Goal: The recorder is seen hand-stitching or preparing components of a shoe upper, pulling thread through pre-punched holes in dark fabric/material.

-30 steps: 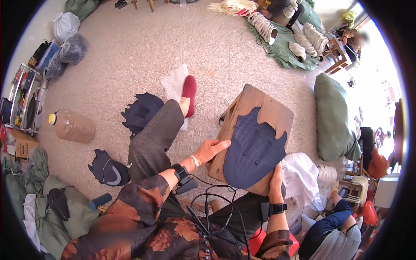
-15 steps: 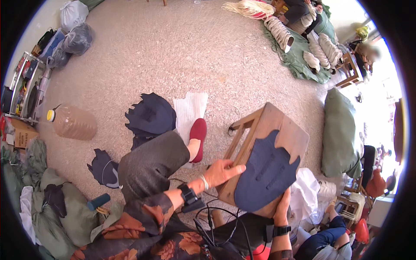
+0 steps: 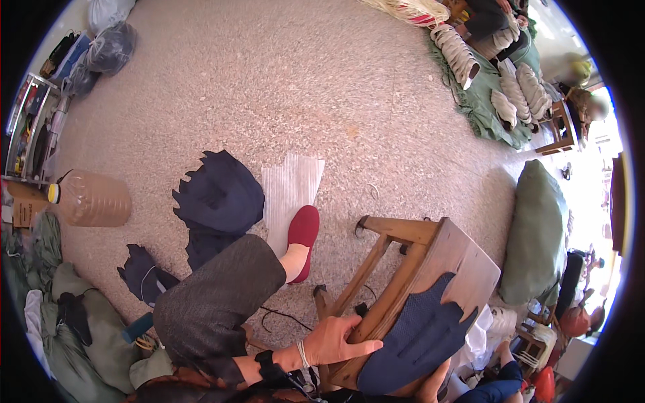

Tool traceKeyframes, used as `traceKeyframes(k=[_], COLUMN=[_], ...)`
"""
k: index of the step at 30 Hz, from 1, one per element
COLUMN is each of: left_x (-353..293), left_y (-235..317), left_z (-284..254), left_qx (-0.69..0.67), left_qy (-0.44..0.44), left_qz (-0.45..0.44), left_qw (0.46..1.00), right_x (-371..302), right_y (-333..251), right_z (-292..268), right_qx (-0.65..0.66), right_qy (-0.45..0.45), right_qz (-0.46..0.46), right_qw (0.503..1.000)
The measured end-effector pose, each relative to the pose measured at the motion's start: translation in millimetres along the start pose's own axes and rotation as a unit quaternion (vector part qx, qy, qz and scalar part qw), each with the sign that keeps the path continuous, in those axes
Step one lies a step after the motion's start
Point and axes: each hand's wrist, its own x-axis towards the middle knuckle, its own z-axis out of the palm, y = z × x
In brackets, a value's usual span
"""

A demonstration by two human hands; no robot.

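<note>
A dark navy, textured sheet piece (image 3: 418, 336) with a jagged far edge lies flat on the wooden stool (image 3: 467, 258) in front of me. My left hand (image 3: 329, 346) is at the stool's left edge, with thumb and forefinger apart. One fingertip reaches the left edge of the piece. My right hand (image 3: 435, 384) is at the near right edge of the piece, its fingers mostly hidden. On the floor to the left lie more stacked navy pieces (image 3: 222, 191) and a tied navy bundle (image 3: 142, 272).
A ribbed white sheet (image 3: 292, 195) lies under my red shoe (image 3: 304, 235). A large plastic jug (image 3: 97, 198) stands at left beside green sacks (image 3: 101, 322). At right lies a stuffed green sack (image 3: 534, 235). Far right, a person sits by coiled pale bundles (image 3: 457, 54).
The whole view has shifted, so the stool and both hands sit lower in the picture. The navy piece remains on the stool, with both hands still at its edges.
</note>
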Motion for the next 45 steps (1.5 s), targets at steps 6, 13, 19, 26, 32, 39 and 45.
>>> traceKeyframes(k=[6,13,19,26,32,39,45], left_x=[2.1,1.6,1.7,1.6,2.0,3.6,0.1], left_y=[-2.2,-8.4,-3.0,-14.4,-11.3,-13.3,-14.0], left_z=[1.3,1.8,4.0,6.5,10.9,5.2,-20.6], left_qx=[-0.013,-0.022,-0.036,-0.040,-0.012,0.018,-0.017], left_qy=[0.003,0.019,0.002,0.025,0.046,0.043,0.046], left_qz=[0.017,0.025,0.033,0.042,0.061,0.058,0.069], left_qw=[1.000,0.999,0.999,0.998,0.997,0.997,0.996], right_x=[2.9,6.0,7.1,5.3,10.6,4.9,5.9], right_y=[0.3,18.6,29.6,7.6,16.1,11.1,14.6], right_z=[-3.1,-14.4,-25.4,4.3,-4.8,3.1,-7.8], right_qx=[-0.016,-0.019,-0.026,-0.001,-0.024,-0.021,-0.023], right_qy=[0.032,0.023,0.018,0.004,-0.004,0.028,0.038], right_qz=[0.061,-0.001,-0.054,-0.043,-0.085,-0.057,-0.044], right_qw=[0.998,1.000,0.998,0.999,0.996,0.998,0.998])
